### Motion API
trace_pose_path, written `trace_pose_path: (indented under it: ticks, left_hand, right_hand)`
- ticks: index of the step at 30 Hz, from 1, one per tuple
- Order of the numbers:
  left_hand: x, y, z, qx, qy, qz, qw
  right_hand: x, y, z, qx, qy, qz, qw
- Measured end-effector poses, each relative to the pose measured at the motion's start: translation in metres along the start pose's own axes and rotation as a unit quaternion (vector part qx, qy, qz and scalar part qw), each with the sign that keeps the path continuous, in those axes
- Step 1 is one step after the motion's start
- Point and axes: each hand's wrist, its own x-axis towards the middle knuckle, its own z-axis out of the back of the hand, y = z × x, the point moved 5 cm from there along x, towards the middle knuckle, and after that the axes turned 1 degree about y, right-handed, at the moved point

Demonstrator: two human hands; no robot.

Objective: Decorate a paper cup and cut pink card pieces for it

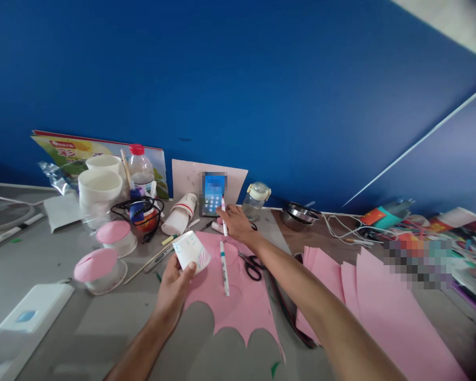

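My left hand [177, 280] grips a white paper cup [191, 252] with pink stripes and thin blue drawings, thumb on its side. My right hand [235, 222] is stretched toward an upright phone [214, 200] with a lit keypad, and holds a pink-and-white marker [223, 216] between its fingers. Whether a fingertip touches the screen cannot be made out. Below, a white marker with a green band [224, 270] lies on pink paper with a scalloped edge [238, 312]. Black-handled scissors [253, 266] rest beside it, near my right forearm.
Stacked white cups [100, 190], a red-capped bottle [140, 169] and two pink-topped cups [97, 267] stand at the left. A glass jar [256, 200] and metal bowls [299, 216] are behind my right arm. Folded pink sheets [396, 301] and tangled cables [347, 227] are at the right.
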Motion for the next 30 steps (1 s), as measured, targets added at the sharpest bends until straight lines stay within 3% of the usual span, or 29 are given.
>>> trace_pose_path:
  ticks: [7, 13, 15, 17, 22, 26, 30]
  left_hand:
    - [0.001, 0.001, 0.001, 0.001, -0.005, -0.001, 1.000]
    - [0.000, -0.001, -0.001, 0.003, 0.010, -0.005, 1.000]
    - [0.000, -0.001, 0.000, 0.013, 0.008, -0.006, 1.000]
    - [0.000, -0.001, 0.001, 0.020, 0.011, -0.012, 1.000]
    - [0.002, 0.006, 0.001, 0.039, 0.041, -0.028, 0.998]
    - [-0.001, 0.011, -0.004, 0.026, 0.074, -0.012, 0.997]
    - [-0.009, 0.016, -0.013, 0.013, 0.122, 0.014, 0.992]
  right_hand:
    - [0.008, 0.002, 0.004, 0.019, -0.015, -0.014, 1.000]
    - [-0.026, 0.019, 0.041, 0.065, -0.085, -0.070, 0.992]
    - [-0.052, 0.028, 0.058, 0.181, -0.174, -0.087, 0.964]
    - [-0.080, 0.041, 0.068, 0.209, -0.192, -0.087, 0.955]
    - [-0.139, 0.056, 0.073, 0.402, -0.225, -0.159, 0.873]
    - [-0.159, 0.071, 0.072, 0.479, -0.250, -0.183, 0.821]
    - [-0.165, 0.089, 0.075, 0.517, -0.270, -0.139, 0.800]
